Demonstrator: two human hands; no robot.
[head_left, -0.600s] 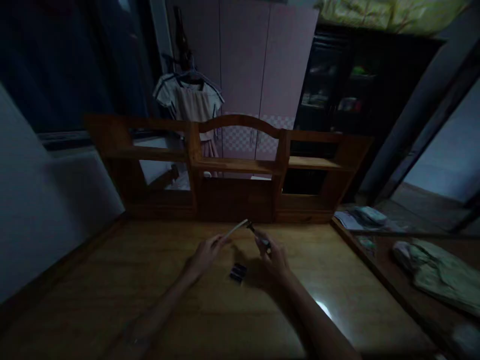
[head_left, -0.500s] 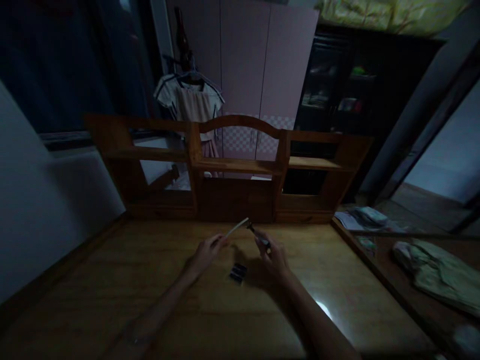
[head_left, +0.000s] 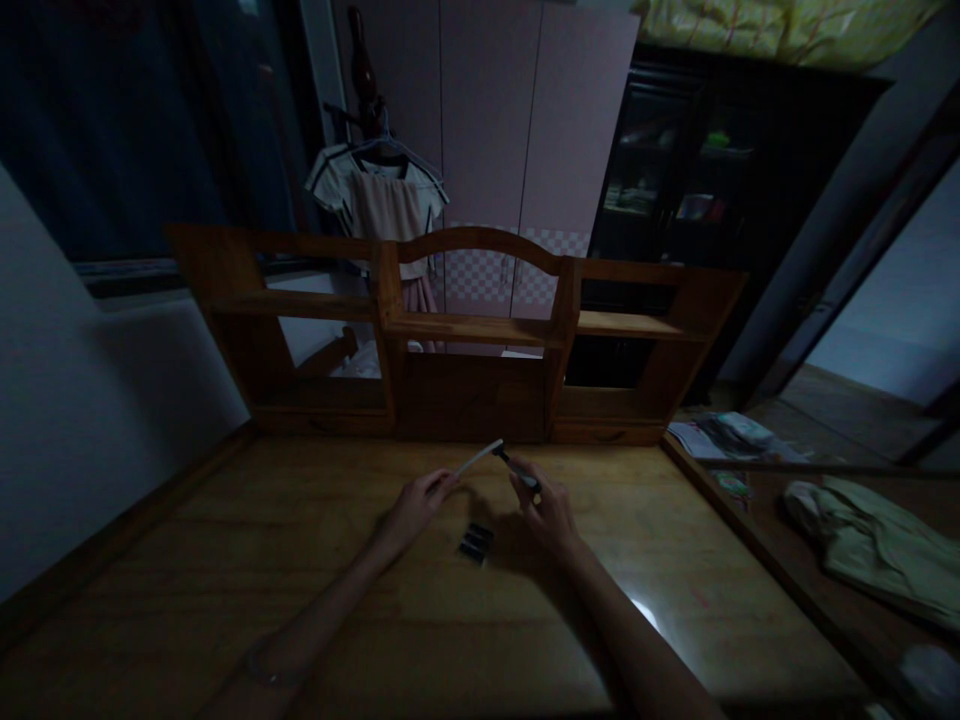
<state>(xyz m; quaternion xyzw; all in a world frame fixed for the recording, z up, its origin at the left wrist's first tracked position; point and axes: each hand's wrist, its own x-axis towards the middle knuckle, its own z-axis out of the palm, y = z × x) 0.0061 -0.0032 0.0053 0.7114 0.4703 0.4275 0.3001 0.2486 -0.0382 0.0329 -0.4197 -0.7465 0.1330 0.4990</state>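
Observation:
My left hand (head_left: 421, 503) is closed round the lower end of a thin, pale, slightly curved stick (head_left: 474, 459), whose kind I cannot make out. The stick slants up to the right. In my right hand (head_left: 549, 508) is a razor (head_left: 517, 468) with a dark head and a partly grey handle, gripped by the handle. Its head meets or nearly meets the far tip of the stick; whether they touch is unclear. Below and between the hands, a small clear pack with several black pieces (head_left: 477, 543) lies on the wooden desktop (head_left: 315, 560).
A wooden shelf unit (head_left: 472, 332) stands along the desk's far edge. Beyond it are clothes on a hanger (head_left: 382, 195), a pink wardrobe (head_left: 487, 110) and a dark cabinet (head_left: 675, 170). To the right lie papers (head_left: 720, 437) and a folded pale green cloth (head_left: 877, 545).
The pale stick's tip has shifted slightly to the right and down, over the razor's head. Both hands keep their hold and have barely moved.

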